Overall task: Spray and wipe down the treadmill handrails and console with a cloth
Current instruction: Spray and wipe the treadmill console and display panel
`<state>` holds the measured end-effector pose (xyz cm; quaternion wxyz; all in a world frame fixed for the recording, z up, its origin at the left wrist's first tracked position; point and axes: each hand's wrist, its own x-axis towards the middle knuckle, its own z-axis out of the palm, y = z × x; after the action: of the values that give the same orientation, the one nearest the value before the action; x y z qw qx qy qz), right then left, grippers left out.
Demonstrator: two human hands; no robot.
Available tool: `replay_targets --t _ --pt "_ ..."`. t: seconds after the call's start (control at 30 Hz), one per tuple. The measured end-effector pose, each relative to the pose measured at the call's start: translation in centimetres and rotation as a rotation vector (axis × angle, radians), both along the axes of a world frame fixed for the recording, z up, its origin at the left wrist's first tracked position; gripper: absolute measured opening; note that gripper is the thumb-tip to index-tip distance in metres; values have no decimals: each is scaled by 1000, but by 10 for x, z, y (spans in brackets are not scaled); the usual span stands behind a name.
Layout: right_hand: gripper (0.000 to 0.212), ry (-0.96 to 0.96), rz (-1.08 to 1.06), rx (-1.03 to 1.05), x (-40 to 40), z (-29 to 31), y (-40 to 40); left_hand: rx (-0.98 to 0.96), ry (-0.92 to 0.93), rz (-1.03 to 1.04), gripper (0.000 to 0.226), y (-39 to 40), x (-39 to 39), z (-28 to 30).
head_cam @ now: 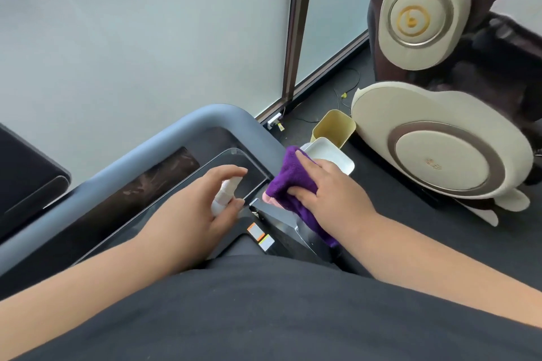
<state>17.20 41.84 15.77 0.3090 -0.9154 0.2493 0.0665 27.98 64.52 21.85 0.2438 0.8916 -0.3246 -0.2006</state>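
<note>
A grey padded handrail [164, 141] curves around the treadmill's dark console [164, 176], which has a glossy screen panel. My left hand [202, 208] grips a small white spray bottle [224, 195] above the console, index finger over its top. My right hand [325, 193] presses a folded purple cloth [286, 184] against the right corner of the handrail, fingers lying flat over it; a pink edge shows under the cloth.
A yellow bin [334, 126] and a white lid-like tray [328, 152] stand on the dark floor just right of the rail. A cream and brown massage chair [440, 152] fills the right side. Frosted glass panels [132, 38] stand behind. Cables lie on the floor.
</note>
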Motion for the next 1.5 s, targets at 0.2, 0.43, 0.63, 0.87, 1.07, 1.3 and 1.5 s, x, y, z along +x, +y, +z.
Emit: replay_targets --t 0.2,0.43,0.63,0.87,1.07,1.3,1.5 --pt "68 -9 71 -112 97 3 13 26 -5 -30 42 16 -1 7" --pt "74 45 112 -359 155 7 41 34 -3 -63 42 37 -3 7" --pt "61 5 148 -486 130 1 58 -50 -2 -72 47 73 -5 11" --pt "53 -116 134 -241 90 29 99 -125 -44 -2 57 109 -3 33" --pt "55 -451 76 -124 54 65 172 -184 20 196 19 110 38 74" --pt "56 -636 19 -248 -19 87 218 -333 234 26 31 100 11 89" --pt "85 -629 -261 158 -119 97 218 -472 398 -202 21 86 -47 104"
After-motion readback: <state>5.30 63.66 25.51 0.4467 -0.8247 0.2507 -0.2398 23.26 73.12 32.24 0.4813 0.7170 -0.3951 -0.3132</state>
